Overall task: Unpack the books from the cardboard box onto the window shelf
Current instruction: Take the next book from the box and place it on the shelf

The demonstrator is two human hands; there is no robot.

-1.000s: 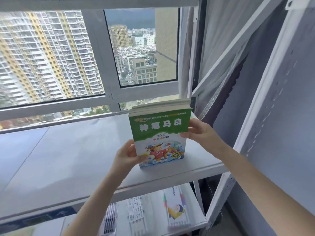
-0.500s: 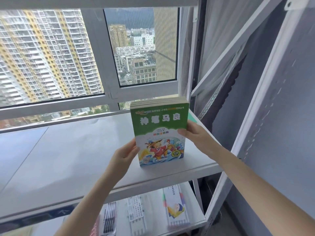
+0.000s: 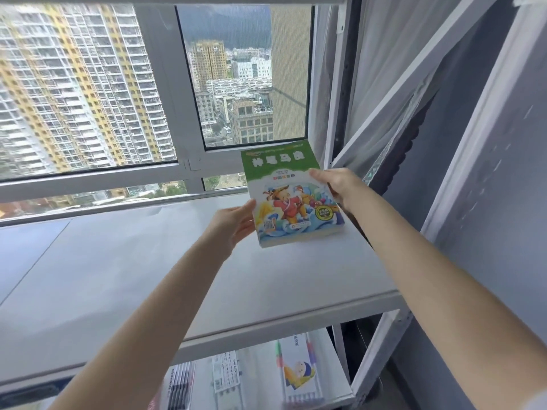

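Where the right hand (image 3: 337, 184) meets the stack of children's books (image 3: 290, 199), its thumb lies flat on the front cover near the upper right edge. Its fingers pass behind the stack and out of sight, so the hand is clamped on that side. The left hand (image 3: 236, 223) takes the opposite, lower left edge. Its thumb tip touches the cover's margin and its nearly straight fingers slip under and behind, pinching the stack lightly between them. Both forearms reach up from the bottom of the view.

The stack faces the camera, leaning back with its top toward the window. The front cover has a green band with white Chinese characters above a bright cartoon of a child on blue waves. A thick pale band of page edges shows along the bottom. The lower edge sits at the surface of the window shelf (image 3: 142, 279), toward its right rear corner; whether it actually touches cannot be told.

Behind the shelf, the grey window frame (image 3: 165, 93) looks out on high-rise towers (image 3: 74, 84). Sheer curtain (image 3: 381, 54) hangs to the right, beside a grey wall (image 3: 503, 179). Beneath, a lower shelf (image 3: 260, 377) carries packs of pens (image 3: 179, 386) and a packet with a cartoon child (image 3: 299, 372).
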